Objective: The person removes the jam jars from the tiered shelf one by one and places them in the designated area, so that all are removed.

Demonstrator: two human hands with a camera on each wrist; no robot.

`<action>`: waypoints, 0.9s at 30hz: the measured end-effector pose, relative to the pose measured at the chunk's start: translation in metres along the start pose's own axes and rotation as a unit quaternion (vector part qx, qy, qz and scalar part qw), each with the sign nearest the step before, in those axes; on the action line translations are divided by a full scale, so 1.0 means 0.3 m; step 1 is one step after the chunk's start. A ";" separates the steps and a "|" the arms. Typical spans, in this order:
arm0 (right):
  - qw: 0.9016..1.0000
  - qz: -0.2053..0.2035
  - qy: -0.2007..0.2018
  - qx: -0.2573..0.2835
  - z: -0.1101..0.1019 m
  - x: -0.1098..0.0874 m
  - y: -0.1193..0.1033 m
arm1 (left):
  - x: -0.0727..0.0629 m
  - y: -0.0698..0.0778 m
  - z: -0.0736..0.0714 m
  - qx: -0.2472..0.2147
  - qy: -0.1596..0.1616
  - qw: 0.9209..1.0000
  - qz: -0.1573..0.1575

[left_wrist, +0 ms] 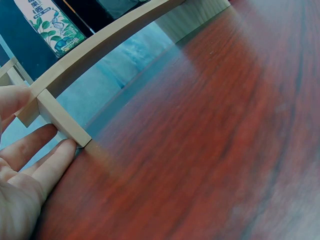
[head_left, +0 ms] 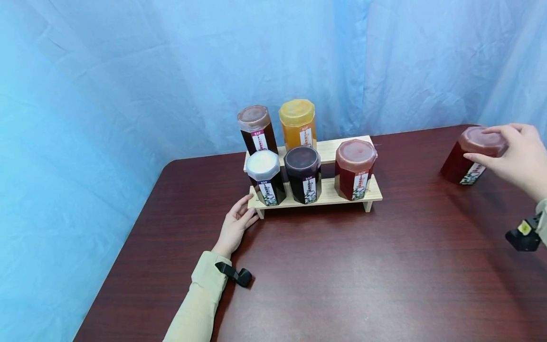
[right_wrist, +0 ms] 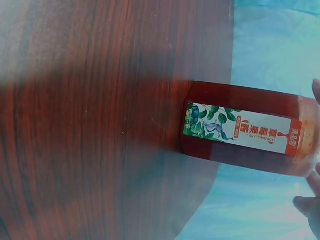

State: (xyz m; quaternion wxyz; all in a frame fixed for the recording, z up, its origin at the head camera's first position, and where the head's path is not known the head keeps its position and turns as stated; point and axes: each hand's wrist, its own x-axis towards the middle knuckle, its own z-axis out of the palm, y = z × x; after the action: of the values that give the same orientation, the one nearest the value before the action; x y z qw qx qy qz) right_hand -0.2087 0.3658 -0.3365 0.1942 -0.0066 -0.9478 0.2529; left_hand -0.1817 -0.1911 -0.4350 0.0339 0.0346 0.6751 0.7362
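Note:
My left hand (head_left: 234, 225) is at the left end of a two-tier wooden rack (head_left: 329, 192), its fairly straight fingers touching it. In the left wrist view, fingertips (left_wrist: 67, 147) lie against the rack's leg (left_wrist: 65, 120) and another finger is at the board's corner. At the far right, my right hand (head_left: 519, 154) holds a dark red jam jar (head_left: 459, 161) by its pale pink lid, thumb on the near side. The right wrist view shows the jar's label (right_wrist: 240, 129) with strawberry-jam lettering; most of that hand is out of frame.
The lower tier bears a white-lidded jar (head_left: 264, 178), a dark-lidded jar (head_left: 303, 173) and a red jar (head_left: 355, 168). A brown-lidded jar (head_left: 257, 128) and a yellow jar (head_left: 298, 123) stand above. Blue curtains (head_left: 213, 71) hang behind the dark wooden table (head_left: 342, 275).

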 end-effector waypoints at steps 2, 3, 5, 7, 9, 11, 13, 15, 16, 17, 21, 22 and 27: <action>1.000 -0.004 0.009 0.005 0.000 -0.004 -0.005 | 0.002 -0.002 -0.002 -0.001 0.000 1.000 0.002; 1.000 -0.005 0.011 0.005 0.000 -0.005 -0.007 | 0.002 -0.002 -0.002 0.000 0.000 1.000 0.003; 1.000 -0.009 0.012 0.003 0.003 -0.005 -0.011 | 0.003 -0.002 -0.003 -0.003 0.000 1.000 0.004; 1.000 -0.017 0.016 0.005 0.004 -0.004 -0.018 | 0.003 -0.003 -0.003 -0.002 -0.001 1.000 0.004; 0.999 -0.028 0.018 0.008 0.008 -0.004 -0.029 | 0.002 -0.002 -0.002 -0.003 0.000 1.000 0.003; 0.999 -0.037 0.016 0.012 0.013 -0.006 -0.042 | 0.001 -0.002 -0.001 -0.001 0.001 1.000 0.002; 0.999 -0.042 0.010 0.013 0.022 -0.009 -0.056 | 0.001 -0.001 -0.001 -0.001 0.002 1.000 0.001; 0.999 -0.045 0.003 0.006 0.032 -0.010 -0.072 | 0.000 0.000 0.000 -0.001 0.004 1.000 0.001; 0.999 -0.047 -0.001 0.004 0.037 -0.010 -0.079 | 0.000 0.000 0.000 -0.001 0.004 1.000 0.002; 0.999 -0.050 -0.004 0.003 0.043 -0.010 -0.085 | 0.001 -0.001 0.000 -0.002 0.004 1.000 0.002; 0.998 -0.062 -0.014 0.016 0.061 -0.008 -0.105 | 0.002 -0.003 0.001 -0.006 0.003 1.000 0.000; 0.997 -0.068 -0.014 0.020 0.066 -0.009 -0.109 | 0.002 -0.003 0.001 -0.008 0.002 1.000 0.000; 0.994 -0.103 -0.006 0.027 0.087 -0.015 -0.129 | 0.000 -0.001 0.001 -0.008 0.000 1.000 -0.001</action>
State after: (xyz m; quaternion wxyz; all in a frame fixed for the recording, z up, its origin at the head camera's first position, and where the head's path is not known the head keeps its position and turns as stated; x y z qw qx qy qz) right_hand -0.2109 0.3191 -0.3404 0.2134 0.0977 -0.9375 0.2567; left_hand -0.1817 -0.1909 -0.4354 0.0351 0.0342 0.6689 0.7418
